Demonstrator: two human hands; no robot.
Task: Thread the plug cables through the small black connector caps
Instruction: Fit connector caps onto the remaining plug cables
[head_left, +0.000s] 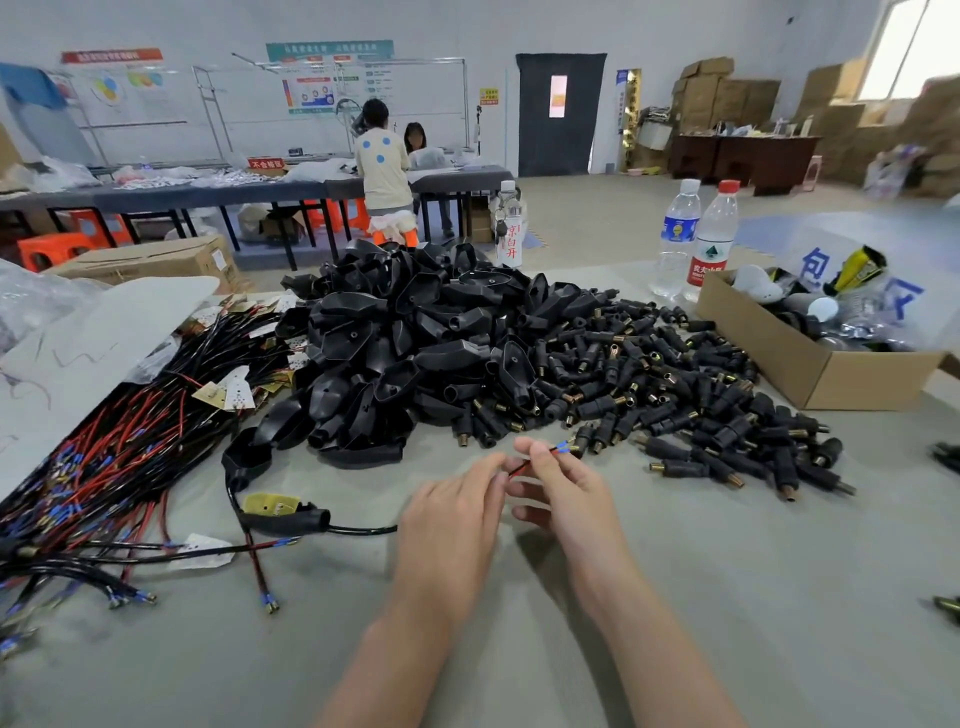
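Note:
Both my hands pinch one thin red-and-black cable (520, 468) over the grey table. My right hand (563, 493) grips it near its blue-sleeved brass tip (566, 447), which points at the heap of small black connector caps (675, 395). My left hand (457, 514) holds the same cable further back; from under it the black cable runs left to a black housing (288, 519) with a yellow board. Loose red and black cables (104, 467) lie bundled at the left.
A pile of larger black shells (405, 338) fills the table's middle. An open cardboard box (810, 358) sits at right, with two water bottles (696, 239) behind it. A white sheet (88, 353) covers part of the cables. Two people stand at a far table.

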